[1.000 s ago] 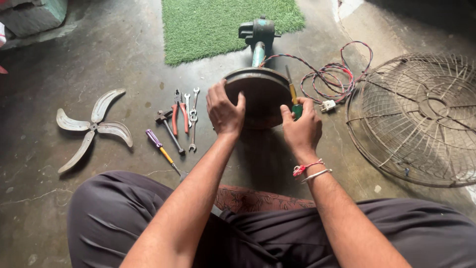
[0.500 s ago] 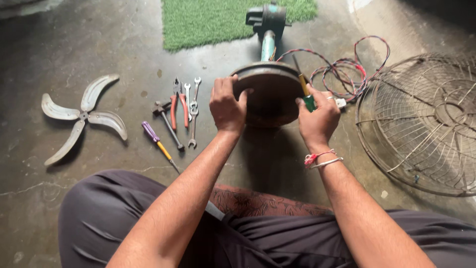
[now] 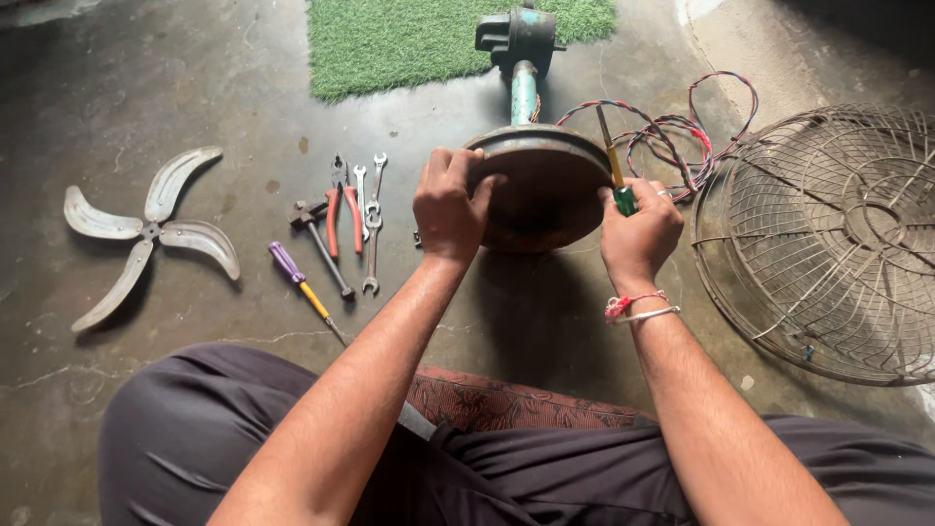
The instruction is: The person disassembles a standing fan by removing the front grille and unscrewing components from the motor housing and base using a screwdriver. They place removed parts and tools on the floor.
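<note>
A fan stand lies on its side on the concrete floor, its round rusty base [image 3: 545,190] turned towards me. My left hand [image 3: 450,205] grips the left rim of the base. My right hand [image 3: 638,229] presses against the right rim and holds a green-handled screwdriver [image 3: 617,175], its shaft pointing up past the rim. The teal pole [image 3: 524,93] runs away from me to the motor housing [image 3: 518,34]. A red thread and a bangle circle my right wrist.
A four-bladed metal fan blade [image 3: 146,234] lies at the left. Pliers with red handles [image 3: 343,209], spanners [image 3: 372,219], a small hammer [image 3: 321,244] and a purple-handled screwdriver [image 3: 300,282] lie left of the base. Tangled wires [image 3: 682,127], a wire fan guard [image 3: 828,234] and a green mat [image 3: 409,39] are nearby.
The view has shifted so everything sits higher and further right in it. Both hands stay on the base rim, and the screwdriver remains in my right hand.
</note>
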